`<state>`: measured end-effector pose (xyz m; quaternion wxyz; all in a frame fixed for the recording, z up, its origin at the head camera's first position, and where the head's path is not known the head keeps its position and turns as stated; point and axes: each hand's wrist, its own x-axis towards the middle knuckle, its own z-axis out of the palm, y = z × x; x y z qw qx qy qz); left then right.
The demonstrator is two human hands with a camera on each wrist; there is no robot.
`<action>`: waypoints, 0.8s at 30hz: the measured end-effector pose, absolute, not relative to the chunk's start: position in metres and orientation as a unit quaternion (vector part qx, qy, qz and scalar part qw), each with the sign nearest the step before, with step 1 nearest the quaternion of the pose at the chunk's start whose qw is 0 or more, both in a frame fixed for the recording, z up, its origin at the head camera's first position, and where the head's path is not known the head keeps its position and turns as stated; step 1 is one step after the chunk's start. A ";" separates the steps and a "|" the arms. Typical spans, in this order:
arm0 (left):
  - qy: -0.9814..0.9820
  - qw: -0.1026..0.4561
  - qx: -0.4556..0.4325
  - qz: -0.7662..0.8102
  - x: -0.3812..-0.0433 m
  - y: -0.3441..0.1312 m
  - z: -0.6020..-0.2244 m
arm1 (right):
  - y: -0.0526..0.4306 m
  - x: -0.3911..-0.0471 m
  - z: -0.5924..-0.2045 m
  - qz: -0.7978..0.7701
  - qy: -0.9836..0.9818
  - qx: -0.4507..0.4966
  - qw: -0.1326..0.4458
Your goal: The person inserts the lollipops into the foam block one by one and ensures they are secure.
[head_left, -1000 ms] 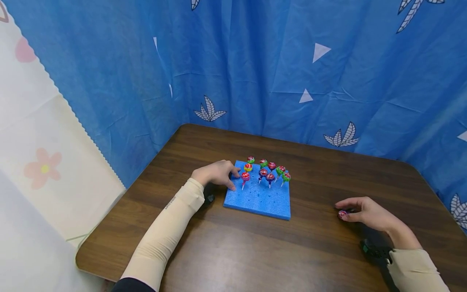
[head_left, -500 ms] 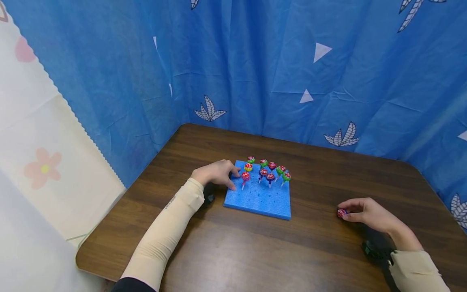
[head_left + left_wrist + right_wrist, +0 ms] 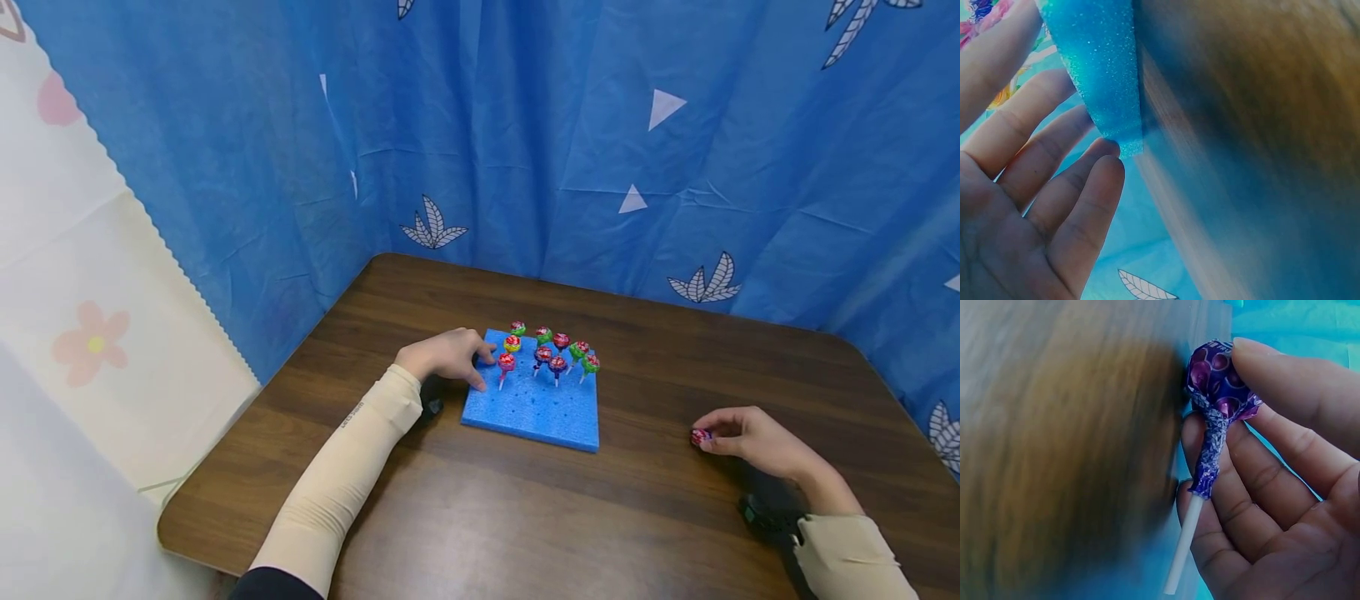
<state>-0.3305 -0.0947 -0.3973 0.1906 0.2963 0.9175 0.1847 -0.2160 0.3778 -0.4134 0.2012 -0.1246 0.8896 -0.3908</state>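
A purple-wrapped lollipop (image 3: 1209, 447) with a white stick is pinched by my right hand (image 3: 763, 443) at the table's right side. In the right wrist view the thumb presses its round head from one side, fingers behind, and the bare stick points down. My left hand (image 3: 447, 354) rests at the left edge of a blue foam board (image 3: 534, 417), its fingers (image 3: 1100, 187) mostly straight and touching that edge. Several lollipops stand upright in the board: a pink one (image 3: 506, 362) and a yellow one (image 3: 512, 343) near the left hand, purple (image 3: 557, 364) and green ones (image 3: 591, 363) further right.
Small holes dot the front part of the foam board. The brown wooden table (image 3: 525, 517) has rounded corners. A blue curtain (image 3: 555, 150) hangs behind it, and a white flowered cloth (image 3: 97, 250) hangs at the left. A dark wrist device (image 3: 768, 512) sits under the right wrist.
My right hand has lifted slightly and shifted a little with the lollipop between its fingers. The left hand and the board have stayed in place; the head view has shifted very slightly.
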 end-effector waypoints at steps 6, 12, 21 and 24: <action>0.918 0.192 0.295 0.185 -0.331 -0.094 -0.397 | 0.373 -0.215 -0.414 -0.385 0.894 -0.118 0.194; 0.918 0.194 0.293 0.186 -0.330 -0.095 -0.397 | 0.369 -0.215 -0.413 -0.376 0.902 -0.106 0.183; 0.918 0.192 0.291 0.189 -0.330 -0.094 -0.397 | 0.363 -0.216 -0.411 -0.363 0.914 -0.073 0.166; 0.918 0.192 0.292 0.188 -0.330 -0.094 -0.397 | 0.361 -0.217 -0.410 -0.371 0.912 -0.077 0.158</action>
